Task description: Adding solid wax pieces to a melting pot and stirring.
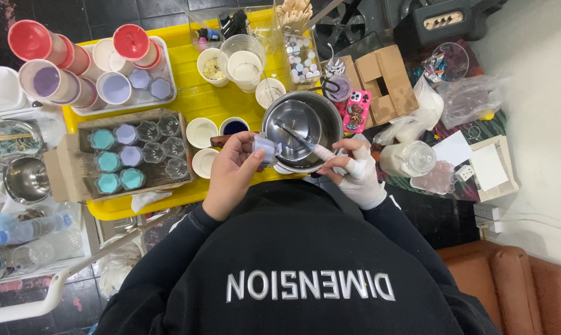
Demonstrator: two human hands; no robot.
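My left hand [232,174], bare, holds a small clear cup [267,148] with pale lilac contents at the rim of a round steel bowl [305,111]. My right hand [356,174], in a white glove, grips a thin stirring tool [299,138] whose tip reaches into the bowl. Both hands hover over the near edge of a yellow tray [187,93].
A cardboard box [82,180] holds a mould with teal and lilac fillings. White cups [201,131], red-lidded jars [131,42], a pink phone [356,110], brown boxes [382,77] and plastic bags [472,96] surround the bowl. Steel bowls and bottles stand at left.
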